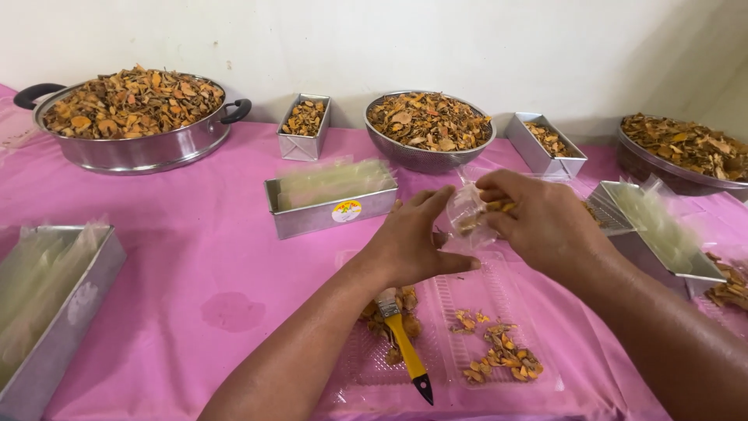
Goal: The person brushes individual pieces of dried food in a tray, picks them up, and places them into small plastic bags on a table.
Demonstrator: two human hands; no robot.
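Both hands meet over the clear plastic tray [499,312] on the pink tablecloth [195,273]. Left hand [413,242] pinches one side of a small clear plastic pouch [467,212]. Right hand [541,222] is closed on its other side, fingertips pushing dried orange-brown slices [492,207] into the mouth. The pouch is held in the air just above the tray's far edge; how full it is, hard to tell through the glare.

Step in hand, as I judge it: filling the pouch. Keeping the mouth open needs a steady left pinch.

On the tray: loose slices [499,360] and a yellow-handled brush [405,343]. Behind the tray, a metal tin of empty pouches [331,199]; further back, a steel colander [430,132] heaped with slices.
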